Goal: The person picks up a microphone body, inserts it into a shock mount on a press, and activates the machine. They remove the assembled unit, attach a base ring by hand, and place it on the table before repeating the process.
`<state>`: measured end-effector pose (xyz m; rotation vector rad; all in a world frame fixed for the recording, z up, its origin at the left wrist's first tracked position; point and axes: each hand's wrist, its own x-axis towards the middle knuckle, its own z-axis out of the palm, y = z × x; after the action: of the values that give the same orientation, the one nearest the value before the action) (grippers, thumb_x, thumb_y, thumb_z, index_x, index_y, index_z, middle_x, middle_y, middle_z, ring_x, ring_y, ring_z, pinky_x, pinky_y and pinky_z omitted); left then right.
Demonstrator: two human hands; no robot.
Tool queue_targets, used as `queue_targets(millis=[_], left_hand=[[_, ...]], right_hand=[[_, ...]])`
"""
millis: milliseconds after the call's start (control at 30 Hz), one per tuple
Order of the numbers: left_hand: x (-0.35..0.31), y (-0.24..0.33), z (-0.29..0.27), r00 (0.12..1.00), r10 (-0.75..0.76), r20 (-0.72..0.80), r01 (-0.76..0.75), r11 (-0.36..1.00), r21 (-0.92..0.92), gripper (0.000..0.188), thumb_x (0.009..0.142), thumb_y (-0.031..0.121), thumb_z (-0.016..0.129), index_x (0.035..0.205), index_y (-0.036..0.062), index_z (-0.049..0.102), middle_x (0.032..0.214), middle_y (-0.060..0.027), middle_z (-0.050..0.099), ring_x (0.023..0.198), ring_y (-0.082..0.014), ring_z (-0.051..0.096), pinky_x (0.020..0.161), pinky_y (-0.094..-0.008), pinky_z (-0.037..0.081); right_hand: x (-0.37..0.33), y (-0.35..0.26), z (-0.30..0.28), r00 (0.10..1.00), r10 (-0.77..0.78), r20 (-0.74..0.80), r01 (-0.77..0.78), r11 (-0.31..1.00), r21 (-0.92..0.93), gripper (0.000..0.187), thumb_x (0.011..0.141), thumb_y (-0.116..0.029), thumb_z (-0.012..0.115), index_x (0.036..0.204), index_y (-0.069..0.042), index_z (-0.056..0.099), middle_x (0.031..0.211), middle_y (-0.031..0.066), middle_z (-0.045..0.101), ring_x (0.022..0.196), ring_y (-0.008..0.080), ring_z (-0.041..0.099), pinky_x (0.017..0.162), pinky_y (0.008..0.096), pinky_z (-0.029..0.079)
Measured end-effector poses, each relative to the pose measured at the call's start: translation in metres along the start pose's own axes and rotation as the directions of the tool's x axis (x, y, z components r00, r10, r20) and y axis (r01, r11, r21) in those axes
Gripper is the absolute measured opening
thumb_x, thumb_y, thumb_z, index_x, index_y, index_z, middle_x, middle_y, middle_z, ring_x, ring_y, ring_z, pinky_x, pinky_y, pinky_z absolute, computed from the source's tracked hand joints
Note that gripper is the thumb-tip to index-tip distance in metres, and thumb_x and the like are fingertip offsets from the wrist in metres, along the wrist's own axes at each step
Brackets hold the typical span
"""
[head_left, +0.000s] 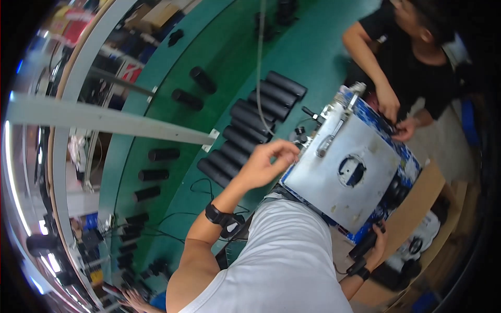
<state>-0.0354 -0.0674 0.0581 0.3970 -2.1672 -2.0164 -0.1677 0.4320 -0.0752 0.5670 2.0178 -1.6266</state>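
My left hand [267, 164] is at the left edge of a flat metal plate [342, 182], beside small valve fittings [301, 136]. Its fingers are loosely bent with the thumb apart, and I see nothing held in them. Low on the right, my right hand [380, 244] is closed around a black cylinder [364, 245], next to the plate's near right corner. A round opening [352, 171] shows in the plate. Along the plate's far left edge runs a metal clamp with a handle [331, 136].
Several black cylinders [249, 121] lie in a row on the green table [219, 99]; more lie on the green belt. A grey post [120, 121] crosses the left. A co-worker [412, 68] works at the far right. An open cardboard box [417, 208] holds parts. A hose [260, 62] hangs down.
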Motion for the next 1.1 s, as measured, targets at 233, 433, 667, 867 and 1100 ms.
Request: queue_targets(millis=[233,433,667,867,1100], left_hand=[[-0.01,-0.043,-0.097,0.785,-0.023,-0.619,-0.056,0.993,-0.108,0.013,0.094,0.008,0.054,0.102,-0.0009,0.06,0.09,-0.006,0.064,0.084,-0.0131,0.062,0.079,-0.0271,0.05],[0.052,-0.089,-0.186,0.449,0.384,-0.807,0.338,0.763,0.551,0.055,0.075,0.022,0.07,0.122,0.0038,0.05,0.122,-0.0198,0.051,0.114,-0.033,0.05,0.096,-0.0442,0.041],[0.108,-0.106,-0.296,0.059,0.096,-0.994,0.897,0.431,0.095,0.104,0.062,0.056,0.078,0.144,0.0134,0.031,0.148,-0.0223,0.027,0.138,-0.0483,0.017,0.105,-0.0713,0.013],[0.121,-0.114,-0.318,0.242,0.031,-0.97,0.887,0.397,0.234,0.117,0.058,0.076,0.07,0.149,0.0178,0.024,0.147,-0.023,0.03,0.137,-0.0473,0.021,0.103,-0.0735,0.015],[0.17,-0.124,-0.338,0.392,0.094,-0.915,0.861,0.313,0.401,0.081,0.073,0.071,0.058,0.133,0.017,0.05,0.137,-0.0175,0.045,0.13,-0.0422,0.034,0.097,-0.0668,0.032]], right_hand=[[0.061,0.031,-0.019,0.997,0.002,-0.072,0.006,0.994,0.108,0.046,0.074,-0.012,0.074,0.113,0.005,0.057,0.088,0.0106,0.063,0.073,0.0204,0.062,0.067,0.03,0.051],[0.101,0.017,-0.057,0.991,-0.11,-0.081,0.068,0.911,-0.406,0.032,0.075,-0.019,0.072,0.099,0.0,0.062,0.087,0.0065,0.063,0.07,0.0186,0.058,0.065,0.0323,0.048],[0.057,-0.038,-0.033,1.0,-0.009,0.02,0.017,0.907,-0.42,0.039,0.075,-0.017,0.071,0.108,0.001,0.058,0.075,0.0066,0.057,0.066,0.0185,0.057,0.066,0.0331,0.05],[0.036,-0.056,-0.076,0.988,0.156,0.003,-0.147,0.94,-0.308,0.057,0.074,-0.029,0.073,0.12,0.001,0.055,0.091,0.01,0.059,0.081,0.0225,0.058,0.076,0.0346,0.049],[0.055,-0.037,-0.097,0.923,0.378,0.074,-0.357,0.912,-0.201,0.07,0.075,-0.044,0.076,0.125,-0.001,0.055,0.114,0.0143,0.064,0.101,0.029,0.059,0.09,0.0379,0.048]])
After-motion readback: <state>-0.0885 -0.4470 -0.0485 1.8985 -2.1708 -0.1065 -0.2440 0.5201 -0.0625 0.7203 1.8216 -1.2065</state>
